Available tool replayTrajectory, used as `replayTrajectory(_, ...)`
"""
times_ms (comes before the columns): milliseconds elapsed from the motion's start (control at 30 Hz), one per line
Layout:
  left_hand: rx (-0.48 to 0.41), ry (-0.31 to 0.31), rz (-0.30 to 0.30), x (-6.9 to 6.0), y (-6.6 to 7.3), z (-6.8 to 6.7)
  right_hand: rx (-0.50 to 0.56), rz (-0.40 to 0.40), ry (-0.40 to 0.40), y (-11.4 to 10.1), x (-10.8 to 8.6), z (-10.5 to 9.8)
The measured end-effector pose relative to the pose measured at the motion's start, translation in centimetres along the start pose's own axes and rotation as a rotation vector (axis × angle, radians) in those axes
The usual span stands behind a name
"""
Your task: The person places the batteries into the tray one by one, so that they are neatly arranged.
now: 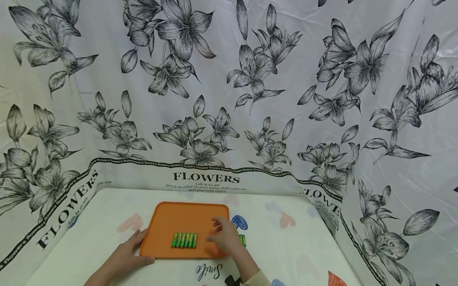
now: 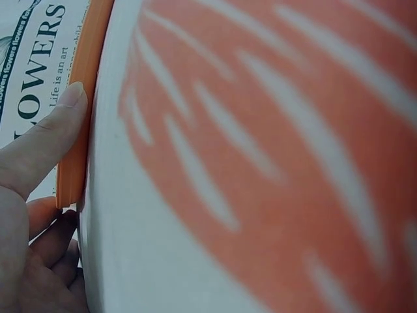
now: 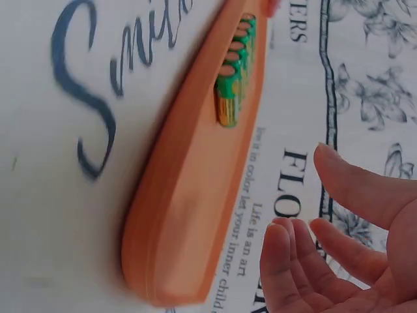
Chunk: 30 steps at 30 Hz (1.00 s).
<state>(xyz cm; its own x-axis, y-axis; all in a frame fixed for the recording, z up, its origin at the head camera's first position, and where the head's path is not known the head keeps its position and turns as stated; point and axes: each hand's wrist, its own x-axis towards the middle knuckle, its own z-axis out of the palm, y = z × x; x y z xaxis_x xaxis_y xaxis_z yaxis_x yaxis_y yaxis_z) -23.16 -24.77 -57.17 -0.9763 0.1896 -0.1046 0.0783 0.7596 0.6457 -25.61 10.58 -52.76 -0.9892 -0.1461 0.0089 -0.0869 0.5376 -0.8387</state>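
One left hand (image 1: 126, 253) grips the tray (image 1: 193, 216); one right hand (image 1: 226, 237) hovers above, loosely spread.

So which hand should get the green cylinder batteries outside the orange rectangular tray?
Probably the right hand: it looks empty and nearer those batteries; the left hand grips the tray by its left edge.

White table (image 1: 300, 246) w/ heart prints (image 1: 287, 220), orange tray (image 1: 189, 218) on top, prob. green batts (image 1: 243, 240) beside it
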Motion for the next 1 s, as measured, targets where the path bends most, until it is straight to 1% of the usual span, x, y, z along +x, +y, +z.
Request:
replayTrajectory(167, -0.008, -0.011, -0.026, 0.1, -0.1, 0.0, -0.014, 0.02, 0.033, 0.1, -0.5, -1.9)
replayTrajectory(267, -0.011, -0.01, -0.021, 0.1, 0.0, 0.0, -0.014, 0.0, 0.055, 0.6, -0.8, -3.1)
replayTrajectory(433, -0.016, -0.015, -0.03, -0.1, 0.1, 0.0, -0.045, -0.039, 0.059, 2.2, -1.3, -4.8)
replayTrajectory(567, -0.011, -0.012, -0.028, -0.1, 0.0, 0.0, -0.085, -0.035, 0.052, 3.8, -1.7, -5.8)
replayTrajectory(667, -0.008, -0.009, -0.023, 0.0, 0.0, 0.1, -0.11, -0.019, 0.058, 4.9, -2.1, -6.6)
replayTrajectory(800, 0.002, -0.005, -0.017, 0.1, -0.1, 0.2, -0.127, 0.02, 0.045, 6.2, -2.5, -7.6)
replayTrajectory(1000, 0.018, 0.006, 0.003, 0.0, 0.0, 0.2, -0.166, 0.092, -0.019, 8.0, -2.4, -8.3)
